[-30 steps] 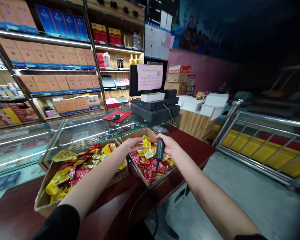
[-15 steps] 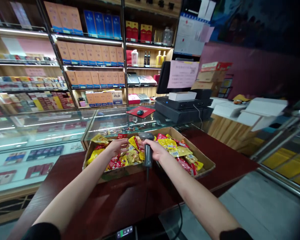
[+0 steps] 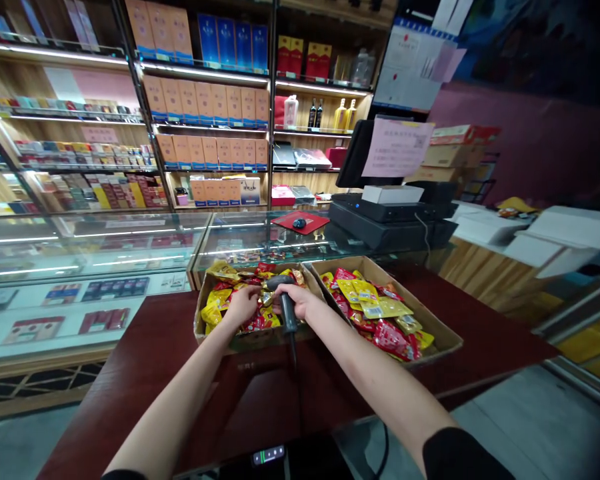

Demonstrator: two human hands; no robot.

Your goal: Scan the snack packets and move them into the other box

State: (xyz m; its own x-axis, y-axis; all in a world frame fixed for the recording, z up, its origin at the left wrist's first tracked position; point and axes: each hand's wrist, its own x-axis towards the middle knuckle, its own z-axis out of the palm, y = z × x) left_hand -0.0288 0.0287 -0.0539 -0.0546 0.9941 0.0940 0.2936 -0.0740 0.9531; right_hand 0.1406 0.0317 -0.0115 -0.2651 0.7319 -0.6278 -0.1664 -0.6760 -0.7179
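My right hand (image 3: 296,300) is wrapped round the grip of a dark grey handheld barcode scanner (image 3: 289,313). Its head tilts over the left cardboard box (image 3: 200,321), and its cable hangs down in front. In that box lie red and yellow snack packets (image 3: 215,313). My left hand (image 3: 243,305) is down among them, just left of the scanner head, fingers bent together; what they hold is hidden. On the right stands a second cardboard box (image 3: 447,343) with more snack packets (image 3: 393,337).
Both boxes rest on a dark red wooden counter (image 3: 180,373). Behind it are a glass display case (image 3: 220,248), a mouse (image 3: 299,223) on a red pad and a monitor (image 3: 355,157) above a black cash drawer (image 3: 380,227). A small lit device (image 3: 269,455) is at the near edge.
The view has turned left, so the scene sits further right. My left hand's fingers have bent down into the packets, and my right hand with the scanner has moved left over the left box.
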